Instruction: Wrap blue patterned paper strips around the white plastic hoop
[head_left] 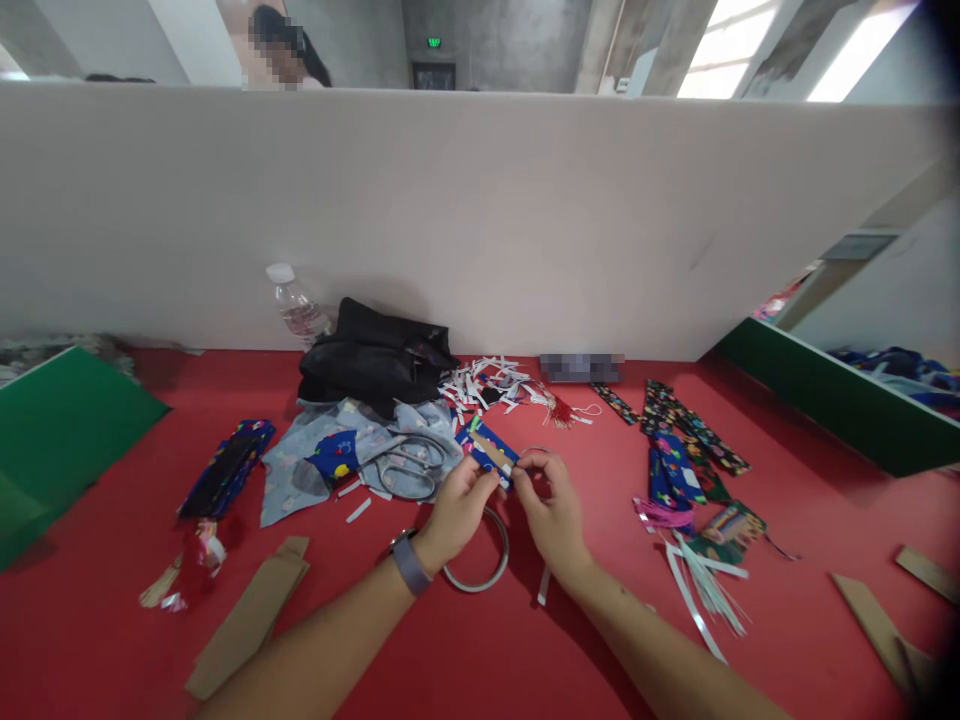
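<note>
Between my two hands is a small blue patterned fabric piece with a strip of brown cardboard lying along it. My left hand pinches its lower left edge; a watch with a grey band is on that wrist. The fingers of my right hand are closed on its right end. Beneath the hands a thin roll of tape lies flat on the red table. Just left of the fabric piece, grey-handled scissors rest on light blue patterned cloth.
Behind the scissors are a black bag, a plastic bottle and a heap of white paper scraps. Cardboard pieces lie front left. Patterned fabric strips and white strips are at right. Green boards flank the table.
</note>
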